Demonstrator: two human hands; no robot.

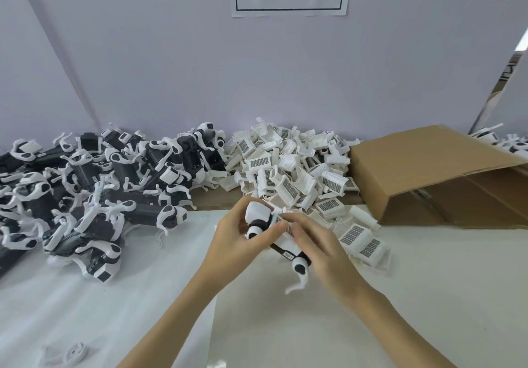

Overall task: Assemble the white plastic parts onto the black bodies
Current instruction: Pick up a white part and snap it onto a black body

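Two hands meet over one black body (pixel 281 249), a toy-dog-like piece with white legs already on it, held just above the white table (pixel 428 296). The left hand (pixel 237 235) curls round its front end, thumb and fingers wrapped near the white head. The right hand (pixel 317 242) lies over the rear half, fingers bent, apparently pressing a white plastic part (pixel 288 240) against the back; how far that part has seated I cannot tell, since the fingers cover it. Just beyond the right hand sprawls the heap of loose white parts (pixel 294 167); beyond and to the outside of the left hand lies the pile of black bodies with legs (pixel 94 182), and a cardboard box (pixel 428 173) sits farther out past the right hand. The risk, as I judge it, is a skewed press: if the part goes on crooked, a clip may bend or only half-catch, and the thin rear leg hanging below the right palm could snag or twist.
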